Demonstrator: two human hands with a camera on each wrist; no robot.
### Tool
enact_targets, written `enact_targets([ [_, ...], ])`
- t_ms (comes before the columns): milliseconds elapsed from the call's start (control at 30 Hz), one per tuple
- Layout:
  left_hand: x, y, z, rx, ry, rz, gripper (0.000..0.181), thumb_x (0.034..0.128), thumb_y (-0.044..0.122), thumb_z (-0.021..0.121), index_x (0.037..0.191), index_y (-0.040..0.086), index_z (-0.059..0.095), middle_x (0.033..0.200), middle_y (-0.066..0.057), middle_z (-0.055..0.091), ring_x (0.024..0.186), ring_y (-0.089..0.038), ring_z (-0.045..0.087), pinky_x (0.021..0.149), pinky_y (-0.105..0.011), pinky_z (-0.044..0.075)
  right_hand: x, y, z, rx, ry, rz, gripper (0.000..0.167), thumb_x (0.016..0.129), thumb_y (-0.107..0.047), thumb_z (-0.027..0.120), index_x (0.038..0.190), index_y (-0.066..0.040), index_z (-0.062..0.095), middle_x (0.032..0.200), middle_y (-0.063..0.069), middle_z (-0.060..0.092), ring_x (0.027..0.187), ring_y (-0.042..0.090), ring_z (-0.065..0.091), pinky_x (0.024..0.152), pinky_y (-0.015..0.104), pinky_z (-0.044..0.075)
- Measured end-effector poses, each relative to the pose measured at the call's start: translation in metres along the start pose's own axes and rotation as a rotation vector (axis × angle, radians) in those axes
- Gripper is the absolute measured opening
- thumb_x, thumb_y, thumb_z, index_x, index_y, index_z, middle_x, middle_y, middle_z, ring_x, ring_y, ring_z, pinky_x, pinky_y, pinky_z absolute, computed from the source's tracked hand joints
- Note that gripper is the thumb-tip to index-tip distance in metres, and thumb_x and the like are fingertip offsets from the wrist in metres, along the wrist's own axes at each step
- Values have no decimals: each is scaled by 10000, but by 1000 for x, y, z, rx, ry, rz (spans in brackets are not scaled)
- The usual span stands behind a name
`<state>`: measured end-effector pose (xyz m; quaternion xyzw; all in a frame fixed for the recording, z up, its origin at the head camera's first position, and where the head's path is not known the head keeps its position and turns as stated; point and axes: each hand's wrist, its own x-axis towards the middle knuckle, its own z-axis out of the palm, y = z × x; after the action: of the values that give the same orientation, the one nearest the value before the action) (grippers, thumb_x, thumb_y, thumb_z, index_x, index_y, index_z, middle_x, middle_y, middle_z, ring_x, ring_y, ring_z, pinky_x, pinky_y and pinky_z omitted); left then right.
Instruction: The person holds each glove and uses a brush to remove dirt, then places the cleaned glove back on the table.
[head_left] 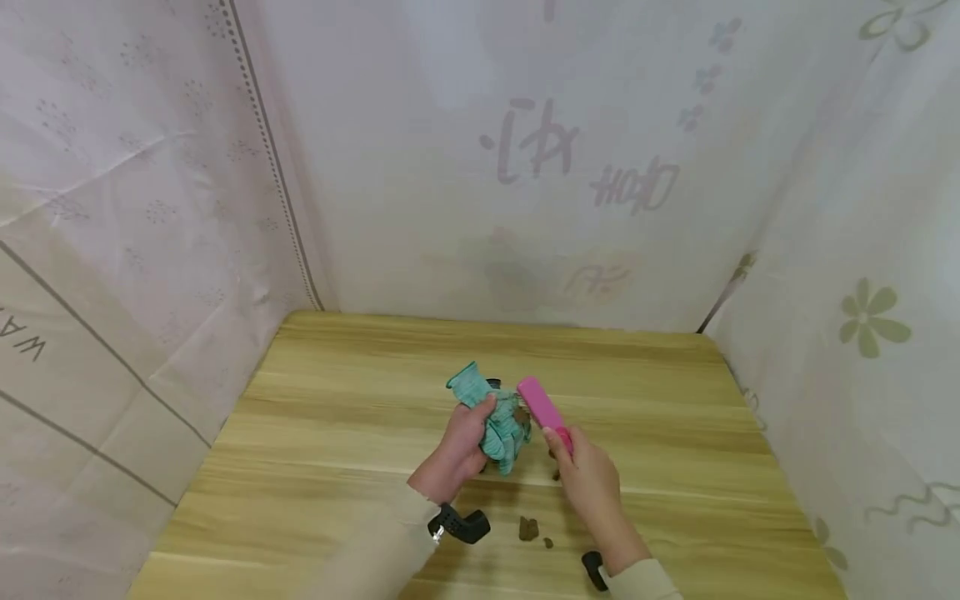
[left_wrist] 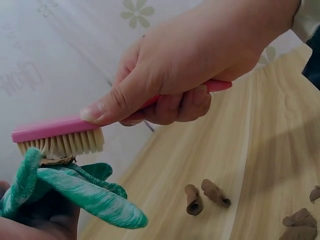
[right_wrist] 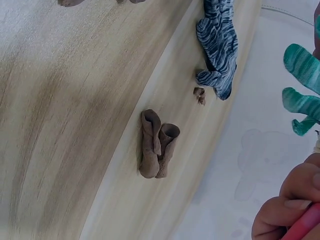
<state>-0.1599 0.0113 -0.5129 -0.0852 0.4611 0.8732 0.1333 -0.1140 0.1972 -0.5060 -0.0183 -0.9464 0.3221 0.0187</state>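
My left hand [head_left: 461, 437] grips a green knitted glove [head_left: 504, 435], held up above the table with its fingers spread. A rough brown clump [left_wrist: 59, 161] lies on the glove. In my right hand [head_left: 591, 477] is a pink brush [left_wrist: 55, 128], gripped by its handle with the thumb along the top. Its pale bristles [left_wrist: 75, 142] point down and touch the brown clump in the left wrist view. Much of my left hand is cut off in that view, and only curled fingers of the right hand show in the right wrist view.
A dark blue striped knitted item [right_wrist: 218, 45] lies on the wooden table [head_left: 337, 375], partly cut off. Two rolled brown pieces [right_wrist: 150, 145] rest side by side nearby. More brown clumps [head_left: 528, 528] lie nearer the front. Patterned cloth [head_left: 412, 167] hangs around the table.
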Motion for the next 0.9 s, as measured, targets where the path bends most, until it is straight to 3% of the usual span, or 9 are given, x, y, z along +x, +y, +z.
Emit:
enact_targets([
  [133, 0, 0, 1, 7, -8, -2, 201, 1096, 240, 446, 1183, 64, 487, 1066, 1, 612, 1006, -94, 605, 887, -255, 510, 0, 0, -1, 12, 10, 18, 511, 1038, -590, 414, 858, -119, 498, 636, 9, 448, 545, 151, 394, 495, 279, 313],
  [300, -1, -6, 4, 44, 26, -10, 254, 1059, 278, 546, 1193, 65, 510, 1105, -13, 613, 1051, -129, 604, 907, -275, 502, -2, -7, -6, 98, 45, 42, 509, 1045, -572, 418, 930, -99, 565, 691, 28, 503, 589, 163, 429, 536, 288, 343],
  [433, -2, -8, 4, 97, 39, -14, 346, 1012, 294, 634, 1240, 64, 509, 1126, -29, 609, 1049, -164, 598, 895, -302, 501, 2, -21, -6, 132, 44, 4, 499, 1046, -551, 441, 995, -78, 592, 703, 26, 486, 609, 163, 430, 550, 291, 342],
  [533, -3, -10, 4, 114, 7, -12, 377, 1016, 286, 627, 1291, 69, 490, 1173, -44, 610, 1078, -174, 602, 926, -330, 509, 4, -29, -2, 110, 30, -26, 492, 1043, -554, 445, 991, -84, 579, 689, 12, 446, 600, 156, 417, 544, 289, 328],
  [900, 1, -9, 9, -29, -28, 12, 155, 1074, 214, 502, 1149, 79, 487, 1029, -6, 620, 979, -108, 634, 878, -268, 531, 5, -12, -3, 33, 16, 22, 528, 1038, -593, 409, 933, -96, 554, 657, 16, 443, 553, 159, 406, 505, 295, 317],
])
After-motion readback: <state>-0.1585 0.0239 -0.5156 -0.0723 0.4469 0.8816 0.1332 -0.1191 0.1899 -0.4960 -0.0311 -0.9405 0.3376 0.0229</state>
